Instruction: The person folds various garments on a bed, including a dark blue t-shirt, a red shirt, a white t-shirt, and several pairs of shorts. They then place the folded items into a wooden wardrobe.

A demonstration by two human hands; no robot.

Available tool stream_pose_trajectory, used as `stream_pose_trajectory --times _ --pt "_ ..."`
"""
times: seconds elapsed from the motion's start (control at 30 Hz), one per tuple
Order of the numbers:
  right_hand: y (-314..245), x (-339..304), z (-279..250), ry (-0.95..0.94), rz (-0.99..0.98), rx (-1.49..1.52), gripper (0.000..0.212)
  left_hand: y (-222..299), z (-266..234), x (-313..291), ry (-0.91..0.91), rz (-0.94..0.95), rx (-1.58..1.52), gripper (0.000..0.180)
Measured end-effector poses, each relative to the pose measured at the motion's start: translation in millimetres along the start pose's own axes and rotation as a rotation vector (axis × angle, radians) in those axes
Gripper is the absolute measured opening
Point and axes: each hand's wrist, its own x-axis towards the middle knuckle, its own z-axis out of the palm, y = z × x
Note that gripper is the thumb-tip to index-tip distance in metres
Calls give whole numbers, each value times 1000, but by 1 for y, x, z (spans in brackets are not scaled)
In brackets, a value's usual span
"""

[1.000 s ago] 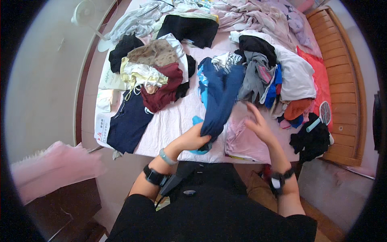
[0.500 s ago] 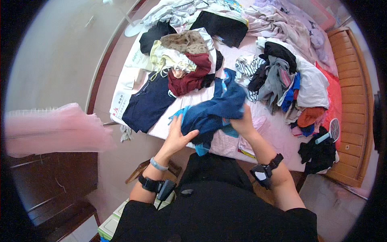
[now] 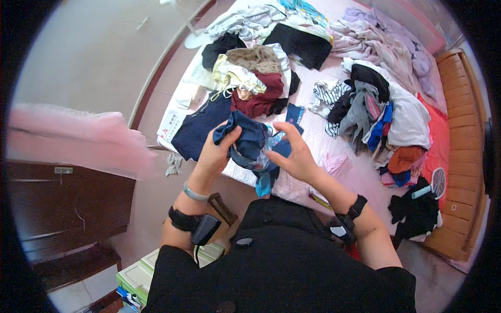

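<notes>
My left hand [image 3: 213,155] is closed on a bunched dark-blue garment [image 3: 244,136], its thumb lying over the cloth. Lighter blue and patterned fabric shows at the garment's lower side, and a bright-blue end hangs down toward the bed's front edge. At the garment's right side is my right hand [image 3: 296,155], thumb and fingers spread apart, with no cloth visibly gripped. A flat dark-blue piece [image 3: 295,113] extends behind the right fingers; whether it joins the bunched garment I cannot tell. Navy trousers [image 3: 201,128] lie flat to the left.
Beyond my hands, a clothes heap with a maroon garment [image 3: 266,88] covers part of the bed. Another pile with grey cloth [image 3: 360,112] is on the right, near a wooden headboard [image 3: 459,151]. Pink netting [image 3: 78,135] hangs at left; green-white drawers [image 3: 141,276] stand below.
The blue garment has gone from spread between both hands to bunched up in my left hand, which has risen. My right hand has released its edge and moved left, fingers opening.
</notes>
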Motion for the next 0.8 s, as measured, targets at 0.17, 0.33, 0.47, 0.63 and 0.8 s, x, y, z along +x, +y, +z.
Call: stream_pose_trajectory --times 0.17,0.33,0.47,0.63,0.8 --pt "-35 61 0 -89 -155 -15 39 72 21 -18 -20 253 355 24" --pt "-64 114 -39 -192 -168 105 21 130 10 -36 -191 282 486 45" --pt "-83 159 -93 -217 50 300 17 168 -20 -53 -41 251 883 47" --pt "-116 185 -146 -252 -26 109 32 217 -39 -62 174 360 944 24" --pt "-136 207 -192 -339 -69 -152 34 249 -34 -66 203 802 872 27"
